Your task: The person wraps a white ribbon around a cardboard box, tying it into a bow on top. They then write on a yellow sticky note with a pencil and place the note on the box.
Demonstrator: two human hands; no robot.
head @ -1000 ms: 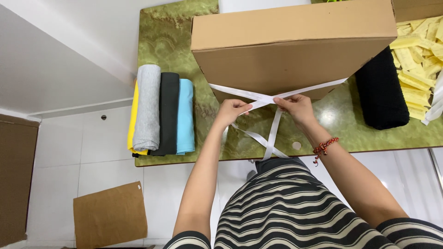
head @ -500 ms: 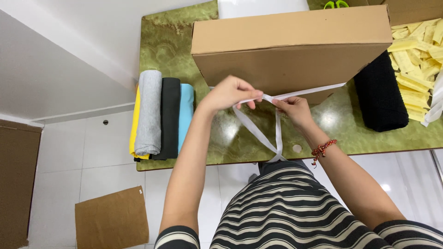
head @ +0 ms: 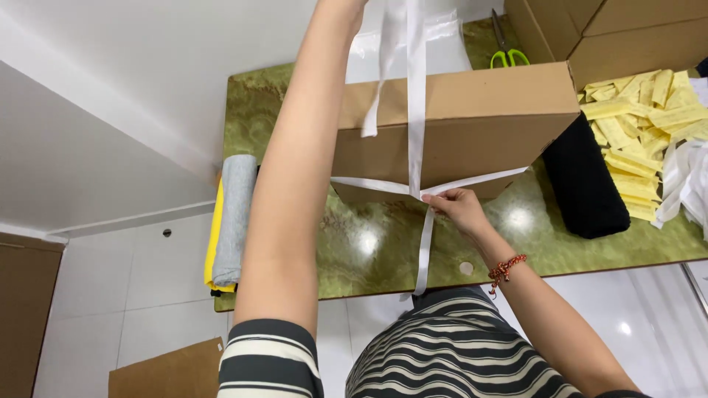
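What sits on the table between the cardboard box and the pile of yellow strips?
In the head view, a black folded cloth lies on the green table between the box and the yellow strips, touching both.

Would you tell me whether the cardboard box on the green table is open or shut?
Shut. The cardboard box shows no raised flaps, and white ribbon wraps its front face, pinched by the right hand.

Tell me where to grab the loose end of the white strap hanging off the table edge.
Pinch the flat white strap on its free-hanging stretch below the right hand, coming from the near table edge. It hangs straight and clear of the cardboard box, so thumb and finger can likely close on its broad faces.
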